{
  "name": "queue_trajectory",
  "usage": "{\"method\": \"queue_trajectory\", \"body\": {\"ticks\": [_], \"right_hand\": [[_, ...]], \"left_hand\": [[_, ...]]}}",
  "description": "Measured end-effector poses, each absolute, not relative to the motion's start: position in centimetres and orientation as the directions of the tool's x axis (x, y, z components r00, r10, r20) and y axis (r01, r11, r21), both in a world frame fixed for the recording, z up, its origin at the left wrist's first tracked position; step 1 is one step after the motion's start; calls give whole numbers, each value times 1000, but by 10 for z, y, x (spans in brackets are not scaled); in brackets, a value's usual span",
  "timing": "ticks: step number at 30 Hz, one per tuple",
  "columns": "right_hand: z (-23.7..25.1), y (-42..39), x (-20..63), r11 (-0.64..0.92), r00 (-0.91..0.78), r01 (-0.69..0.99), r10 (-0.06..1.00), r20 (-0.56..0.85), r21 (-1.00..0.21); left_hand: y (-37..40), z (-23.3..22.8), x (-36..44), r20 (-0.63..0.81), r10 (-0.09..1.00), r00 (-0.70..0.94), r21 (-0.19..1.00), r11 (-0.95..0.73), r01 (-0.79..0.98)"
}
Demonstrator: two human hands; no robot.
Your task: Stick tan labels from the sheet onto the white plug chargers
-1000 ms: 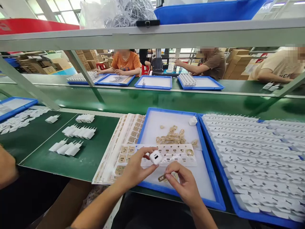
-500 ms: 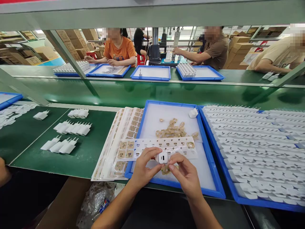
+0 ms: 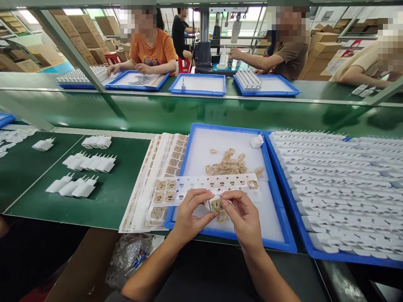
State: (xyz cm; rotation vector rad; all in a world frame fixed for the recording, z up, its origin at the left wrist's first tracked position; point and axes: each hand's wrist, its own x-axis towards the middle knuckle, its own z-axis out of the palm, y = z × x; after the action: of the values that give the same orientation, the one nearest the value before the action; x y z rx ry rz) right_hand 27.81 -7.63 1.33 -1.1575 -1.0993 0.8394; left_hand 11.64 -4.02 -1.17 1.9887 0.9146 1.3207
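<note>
small white smooth plastic charger [image 3: 216, 204]: tan paper-like sticker on its face | thin see-through shiny plastic sticker sheet [image 3: 208, 186]: glossy | blue hard plastic tray [image 3: 281, 228]: smooth rim, matt white floor | green belt [image 3: 119, 197]: dull, smooth | brown cardboard boxes [image 3: 80, 37]: matt, rough | crinkly clear plastic bag [image 3: 129, 258]: shiny

White charger [image 3: 215, 204] mostly hidden between left hand [image 3: 189, 216] and right hand [image 3: 244, 220]; only its tan-stickered face shows. Sticker print too small to read. Charger tray [image 3: 330, 251] cut off at right edge. Co-workers' faces blurred. Clear bag [image 3: 129, 258] contents indistinct.
</note>
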Motion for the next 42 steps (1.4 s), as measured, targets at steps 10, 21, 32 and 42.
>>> {"method": "queue_trajectory", "body": {"ticks": [10,21,32,42], "right_hand": [[13,-77,277,220,288,35,932,221,-975],[13,-78,278,223,277,37,934,224,-974],[14,-77,278,226,277,90,930,243,-970],[7,-77,270,231,318,214,902,292,-949]], "left_hand": [[-40,-11,116,542,793,278,765,-602,228],[-40,-11,116,535,797,279,769,-597,230],[-40,-11,116,530,799,285,772,-594,227],[-41,-11,117,550,790,272,766,-606,213]]}}
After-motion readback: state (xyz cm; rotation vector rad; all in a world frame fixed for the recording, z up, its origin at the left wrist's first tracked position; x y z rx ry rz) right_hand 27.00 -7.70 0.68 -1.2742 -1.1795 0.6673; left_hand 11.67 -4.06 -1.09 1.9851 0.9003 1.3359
